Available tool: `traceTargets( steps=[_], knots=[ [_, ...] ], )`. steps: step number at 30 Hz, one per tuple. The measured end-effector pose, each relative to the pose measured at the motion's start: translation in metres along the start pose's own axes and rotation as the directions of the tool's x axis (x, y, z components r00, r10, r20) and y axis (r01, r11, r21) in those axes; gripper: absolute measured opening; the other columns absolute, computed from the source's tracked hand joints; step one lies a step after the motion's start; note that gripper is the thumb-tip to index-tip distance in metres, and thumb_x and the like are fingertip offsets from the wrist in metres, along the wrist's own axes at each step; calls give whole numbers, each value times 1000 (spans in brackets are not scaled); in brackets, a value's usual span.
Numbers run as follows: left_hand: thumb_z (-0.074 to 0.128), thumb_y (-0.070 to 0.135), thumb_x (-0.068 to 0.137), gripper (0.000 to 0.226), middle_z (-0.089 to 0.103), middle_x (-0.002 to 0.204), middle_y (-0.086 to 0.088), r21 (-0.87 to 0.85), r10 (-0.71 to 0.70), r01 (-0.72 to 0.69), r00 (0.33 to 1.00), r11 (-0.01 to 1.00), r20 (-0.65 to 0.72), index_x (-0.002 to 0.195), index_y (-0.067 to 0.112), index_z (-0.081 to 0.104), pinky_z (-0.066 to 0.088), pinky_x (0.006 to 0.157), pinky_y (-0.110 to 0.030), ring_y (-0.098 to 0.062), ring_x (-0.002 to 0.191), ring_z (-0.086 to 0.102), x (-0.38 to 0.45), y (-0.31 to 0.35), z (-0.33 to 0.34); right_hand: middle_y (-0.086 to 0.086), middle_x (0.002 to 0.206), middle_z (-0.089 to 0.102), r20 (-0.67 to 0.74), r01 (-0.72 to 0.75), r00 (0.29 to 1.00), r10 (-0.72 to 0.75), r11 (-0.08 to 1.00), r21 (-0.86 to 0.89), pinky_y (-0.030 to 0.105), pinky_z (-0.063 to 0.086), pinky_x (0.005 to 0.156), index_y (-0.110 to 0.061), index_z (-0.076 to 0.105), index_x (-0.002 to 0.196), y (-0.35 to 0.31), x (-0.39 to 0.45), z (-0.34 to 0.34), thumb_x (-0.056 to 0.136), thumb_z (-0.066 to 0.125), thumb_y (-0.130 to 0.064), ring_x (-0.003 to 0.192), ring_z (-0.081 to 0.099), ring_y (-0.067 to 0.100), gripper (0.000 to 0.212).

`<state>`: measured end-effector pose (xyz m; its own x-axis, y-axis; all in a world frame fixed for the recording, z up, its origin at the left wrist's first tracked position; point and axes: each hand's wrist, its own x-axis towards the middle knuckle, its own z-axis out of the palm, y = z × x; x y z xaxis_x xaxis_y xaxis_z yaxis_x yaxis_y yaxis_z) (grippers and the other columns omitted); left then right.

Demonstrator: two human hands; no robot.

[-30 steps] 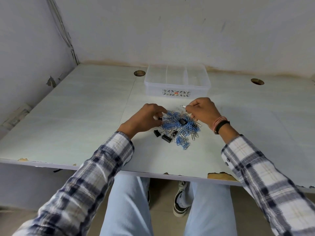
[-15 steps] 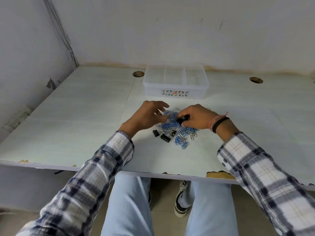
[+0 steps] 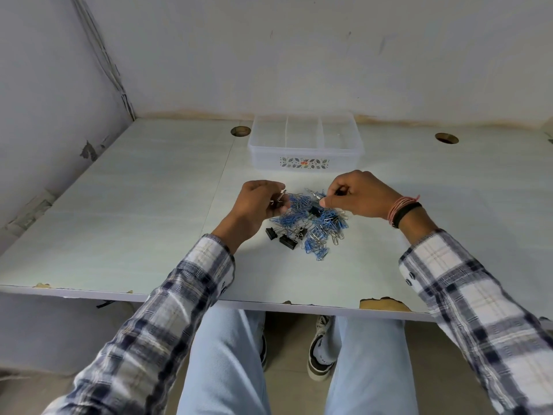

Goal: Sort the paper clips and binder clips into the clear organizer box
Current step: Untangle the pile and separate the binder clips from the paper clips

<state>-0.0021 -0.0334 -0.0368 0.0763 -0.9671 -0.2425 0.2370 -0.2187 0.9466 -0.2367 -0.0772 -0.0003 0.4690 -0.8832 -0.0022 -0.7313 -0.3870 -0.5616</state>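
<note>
A tangled pile of blue and silver paper clips (image 3: 318,226) lies in the middle of the table, with black binder clips (image 3: 287,241) at its near left edge. My left hand (image 3: 258,202) is closed at the pile's left side, pinching a binder clip whose silver wire handles stick out. My right hand (image 3: 360,194) hovers over the pile's far right, fingers pinched on a binder clip that hangs just above the pile. The clear organizer box (image 3: 305,158), split into three compartments, stands behind the pile near the wall.
The pale table (image 3: 134,211) has two round cable holes (image 3: 240,130) at the back and a chipped front edge (image 3: 384,304). Walls close in at the left and back. My legs and shoes show below the table.
My right hand has lifted up and back from the pile with a clip pinched. My left hand has closed on a binder clip and drawn slightly left.
</note>
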Motion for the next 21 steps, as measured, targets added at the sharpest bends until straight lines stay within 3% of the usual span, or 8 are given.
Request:
traceTargets(
  steps=[4, 6, 9, 12, 14, 16, 19, 21],
  knots=[
    [58, 7, 102, 23, 62, 89, -16, 147, -37, 28, 997, 989, 61, 120, -8, 60, 60, 55, -32, -30, 74, 72, 0, 1, 9, -1, 88, 71, -30, 19, 999, -22, 994, -108, 17, 44, 62, -14, 73, 94, 4, -5, -2, 81, 80, -27, 70, 61, 5, 20],
    [60, 9, 101, 21, 63, 93, -16, 285, 3, -20, 998, 958, 60, 118, -4, 62, 60, 52, -33, -28, 75, 72, 0, 1, 14, 4, 93, 70, -15, 88, 996, -93, 975, -204, 25, 52, 70, -12, 72, 101, 3, -7, -1, 80, 78, -20, 75, 63, 14, 23],
    [57, 12, 101, 15, 68, 95, -16, 539, 153, -157, 987, 827, 54, 111, 4, 65, 60, 49, -34, -25, 76, 75, 2, -2, 21, 6, 96, 67, -20, 155, 986, -167, 949, -276, 38, 56, 79, -11, 70, 105, 3, -8, -1, 80, 76, -18, 83, 63, 21, 27],
    [50, 15, 101, 21, 68, 83, -9, 693, 263, -232, 963, 683, 63, 110, 7, 67, 63, 55, -43, -33, 76, 75, 1, -2, 29, 6, 99, 63, -57, 189, 974, -220, 924, -331, 40, 53, 80, -12, 67, 107, 5, -7, -3, 81, 73, -17, 85, 58, 22, 27],
    [48, 17, 101, 25, 61, 68, -2, 693, 279, -241, 958, 680, 59, 107, 4, 69, 57, 50, -33, -30, 61, 67, 0, -1, 34, 6, 100, 61, -72, 216, 964, -257, 911, -352, 39, 52, 78, -12, 65, 107, 6, -9, -5, 83, 69, -15, 84, 56, 21, 25],
    [50, 22, 102, 28, 52, 58, 3, 657, 258, -215, 966, 722, 33, 104, 2, 70, 40, 43, -23, -16, 46, 47, 1, -2, 38, 6, 101, 62, -92, 230, 956, -277, 908, -349, 37, 52, 77, -11, 64, 107, 6, -11, -5, 84, 68, -14, 82, 56, 21, 24],
    [60, 49, 97, 53, 30, 56, 6, 548, 190, -186, 981, 815, 51, 88, -4, 63, 29, 46, -23, -14, 48, 29, 0, -2, 39, 6, 97, 68, -202, 218, 945, -257, 956, -195, 34, 56, 75, -12, 68, 105, 3, -16, -6, 81, 74, -13, 73, 61, 17, 25],
    [68, 54, 92, 53, 18, 65, -1, 467, 114, -160, 985, 869, 125, 83, 2, 59, 22, 47, -25, -19, 54, 19, -2, 0, 38, 3, 94, 70, -256, 199, 943, -215, 976, -86, 29, 57, 75, -12, 69, 104, 3, -18, -6, 80, 77, -12, 69, 62, 7, 25]
  ],
)
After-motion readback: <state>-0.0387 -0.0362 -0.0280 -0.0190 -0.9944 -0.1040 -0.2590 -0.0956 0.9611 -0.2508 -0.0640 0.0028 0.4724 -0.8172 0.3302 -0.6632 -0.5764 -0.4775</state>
